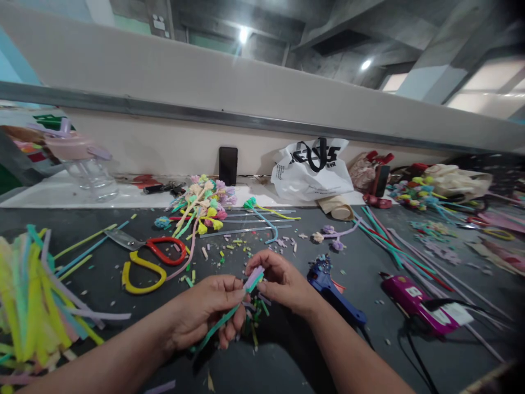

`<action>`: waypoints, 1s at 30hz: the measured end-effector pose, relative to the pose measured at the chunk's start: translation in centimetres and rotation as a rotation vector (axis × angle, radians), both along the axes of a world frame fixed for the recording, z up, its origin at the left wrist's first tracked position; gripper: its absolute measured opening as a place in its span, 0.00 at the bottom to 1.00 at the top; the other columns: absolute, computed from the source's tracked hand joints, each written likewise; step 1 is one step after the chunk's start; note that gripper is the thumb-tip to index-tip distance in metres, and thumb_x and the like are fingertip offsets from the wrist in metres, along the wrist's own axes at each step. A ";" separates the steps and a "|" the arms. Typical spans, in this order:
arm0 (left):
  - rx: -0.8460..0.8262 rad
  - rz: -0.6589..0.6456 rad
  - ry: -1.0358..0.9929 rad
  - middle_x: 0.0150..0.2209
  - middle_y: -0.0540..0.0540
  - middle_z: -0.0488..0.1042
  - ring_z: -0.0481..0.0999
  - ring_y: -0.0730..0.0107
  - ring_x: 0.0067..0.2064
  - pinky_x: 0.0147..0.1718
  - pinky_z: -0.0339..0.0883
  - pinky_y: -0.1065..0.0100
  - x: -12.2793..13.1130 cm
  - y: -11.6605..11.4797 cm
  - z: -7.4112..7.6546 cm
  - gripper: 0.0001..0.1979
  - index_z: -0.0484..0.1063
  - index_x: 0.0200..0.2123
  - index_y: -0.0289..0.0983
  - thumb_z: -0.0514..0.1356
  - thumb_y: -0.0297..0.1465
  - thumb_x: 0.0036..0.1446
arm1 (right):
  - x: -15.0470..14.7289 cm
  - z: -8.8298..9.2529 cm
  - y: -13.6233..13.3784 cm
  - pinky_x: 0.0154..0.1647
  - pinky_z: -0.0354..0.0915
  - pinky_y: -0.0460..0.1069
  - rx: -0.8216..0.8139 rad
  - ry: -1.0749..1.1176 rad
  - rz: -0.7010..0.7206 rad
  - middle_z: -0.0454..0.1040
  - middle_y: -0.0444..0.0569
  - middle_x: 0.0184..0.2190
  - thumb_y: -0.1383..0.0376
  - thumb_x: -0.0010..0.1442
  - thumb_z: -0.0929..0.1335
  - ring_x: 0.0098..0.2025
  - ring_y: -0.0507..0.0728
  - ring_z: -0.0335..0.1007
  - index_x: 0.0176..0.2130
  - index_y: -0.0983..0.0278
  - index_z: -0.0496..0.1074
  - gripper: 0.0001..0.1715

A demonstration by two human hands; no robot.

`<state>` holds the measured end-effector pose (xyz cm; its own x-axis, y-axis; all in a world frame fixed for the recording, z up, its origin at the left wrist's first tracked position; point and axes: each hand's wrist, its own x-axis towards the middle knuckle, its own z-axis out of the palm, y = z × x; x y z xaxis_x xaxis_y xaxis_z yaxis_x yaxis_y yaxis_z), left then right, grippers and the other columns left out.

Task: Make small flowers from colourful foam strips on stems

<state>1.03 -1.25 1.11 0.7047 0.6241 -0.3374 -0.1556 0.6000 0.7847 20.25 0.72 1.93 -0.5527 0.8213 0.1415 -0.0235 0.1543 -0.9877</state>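
Observation:
My left hand (211, 309) pinches a green pipe cleaner (219, 327) between thumb and fingers, its tail trailing down toward me. At the upper end short lilac pipe cleaner pieces (255, 277) lie against the green. Curled around that end from the other side, my right hand (283, 282) has thumb and fingertips closed on the lilac pieces; its exact grip is partly hidden. Just under both hands lie cut scraps (262, 306). Left of them rest scissors (143, 265) with one red and one yellow handle. A blue glue gun (338, 295) lies right of my right hand.
Loose pipe cleaners (33, 295) heap at the left. Behind are a pipe cleaner flower bunch (205, 205), a phone (228, 166) and a white bag (314, 172). A clear drinking cup (88, 172) stands back left. At right are a magenta corded device (414, 301) and long stems (410, 254).

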 end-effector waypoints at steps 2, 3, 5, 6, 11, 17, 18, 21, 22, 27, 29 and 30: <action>0.011 0.015 0.007 0.20 0.51 0.70 0.66 0.80 0.15 0.12 0.63 0.79 0.1 0.1 -0.1 0.09 0.62 0.29 0.35 0.56 0.35 0.55 | 0.0 0.0 0.1 0.36 0.59 0.46 -0.038 0.012 0.007 0.67 0.47 0.37 0.63 0.53 0.69 0.36 0.52 0.63 0.43 0.63 0.65 0.16; 0.015 0.022 0.011 0.20 0.51 0.70 0.66 0.80 0.15 0.13 0.63 0.79 0.1 0.1 -0.2 0.09 0.62 0.29 0.35 0.57 0.35 0.55 | 0.0 0.0 0.1 0.36 0.59 0.46 -0.052 0.018 0.008 0.67 0.47 0.36 0.62 0.54 0.68 0.36 0.52 0.63 0.43 0.63 0.66 0.16; 0.025 0.038 0.020 0.20 0.51 0.71 0.66 0.80 0.15 0.13 0.63 0.79 0.1 0.1 -0.2 0.09 0.62 0.29 0.35 0.57 0.35 0.55 | 0.0 -0.1 0.2 0.36 0.59 0.47 -0.069 0.029 0.002 0.68 0.47 0.35 0.61 0.55 0.68 0.35 0.52 0.64 0.41 0.64 0.67 0.14; 0.031 0.048 0.024 0.20 0.51 0.71 0.67 0.80 0.15 0.13 0.63 0.79 0.1 0.1 -0.2 0.09 0.62 0.29 0.35 0.57 0.35 0.55 | 0.0 -0.1 0.3 0.36 0.59 0.47 -0.073 0.034 -0.004 0.68 0.46 0.34 0.61 0.55 0.68 0.35 0.52 0.64 0.41 0.64 0.67 0.14; 0.073 0.093 0.031 0.20 0.50 0.71 0.68 0.79 0.16 0.14 0.64 0.77 0.2 0.0 -0.5 0.09 0.62 0.28 0.35 0.57 0.34 0.54 | 0.0 -0.5 0.5 0.37 0.60 0.47 -0.085 0.035 -0.032 0.69 0.46 0.33 0.62 0.56 0.68 0.35 0.52 0.65 0.40 0.64 0.68 0.12; 0.068 0.065 0.025 0.21 0.50 0.70 0.68 0.78 0.16 0.14 0.63 0.77 0.3 0.0 -0.6 0.09 0.63 0.29 0.35 0.57 0.34 0.55 | -0.2 -1.0 0.4 0.36 0.61 0.47 -0.128 0.029 -0.021 0.70 0.45 0.31 0.61 0.56 0.68 0.33 0.51 0.66 0.38 0.64 0.69 0.10; 0.062 0.059 0.026 0.21 0.50 0.70 0.68 0.78 0.16 0.14 0.63 0.77 0.3 0.0 -0.7 0.09 0.63 0.29 0.35 0.57 0.34 0.55 | -0.3 -1.0 0.4 0.35 0.61 0.47 -0.133 0.026 -0.022 0.70 0.45 0.31 0.61 0.56 0.68 0.32 0.51 0.66 0.38 0.64 0.69 0.10; 0.028 0.057 0.014 0.21 0.51 0.69 0.65 0.80 0.15 0.12 0.62 0.78 0.1 0.0 -0.8 0.09 0.64 0.29 0.35 0.57 0.35 0.55 | -0.4 -1.1 0.6 0.34 0.61 0.47 -0.128 0.047 -0.107 0.70 0.45 0.32 0.61 0.56 0.67 0.31 0.51 0.66 0.41 0.62 0.68 0.13; 0.011 0.061 0.006 0.21 0.51 0.69 0.65 0.81 0.15 0.12 0.61 0.79 0.0 0.1 -0.9 0.08 0.64 0.30 0.35 0.56 0.35 0.55 | -0.5 -1.2 0.7 0.34 0.61 0.47 -0.118 0.059 -0.167 0.70 0.45 0.32 0.60 0.57 0.66 0.30 0.50 0.65 0.42 0.62 0.68 0.13; -0.096 0.054 -0.056 0.22 0.52 0.67 0.60 0.83 0.14 0.09 0.54 0.81 -0.5 0.6 -1.2 0.07 0.63 0.32 0.35 0.55 0.33 0.57 | -0.3 -1.6 1.6 0.29 0.61 0.46 -0.063 0.029 -0.456 0.69 0.44 0.30 0.59 0.56 0.65 0.24 0.48 0.63 0.40 0.63 0.66 0.13; -0.126 0.048 -0.088 0.22 0.53 0.66 0.59 0.84 0.13 0.08 0.53 0.81 -0.6 0.8 -1.3 0.06 0.63 0.33 0.36 0.55 0.33 0.57 | -0.4 -1.9 1.8 0.26 0.61 0.46 -0.052 -0.018 -0.484 0.68 0.42 0.28 0.59 0.55 0.65 0.22 0.48 0.63 0.38 0.63 0.65 0.12; -0.129 0.053 -0.100 0.23 0.53 0.66 0.59 0.84 0.14 0.08 0.52 0.81 -0.7 0.9 -1.3 0.06 0.63 0.33 0.36 0.54 0.33 0.57 | -0.5 -2.0 1.9 0.25 0.60 0.46 -0.048 -0.038 -0.487 0.68 0.42 0.27 0.59 0.55 0.65 0.22 0.48 0.62 0.38 0.63 0.65 0.11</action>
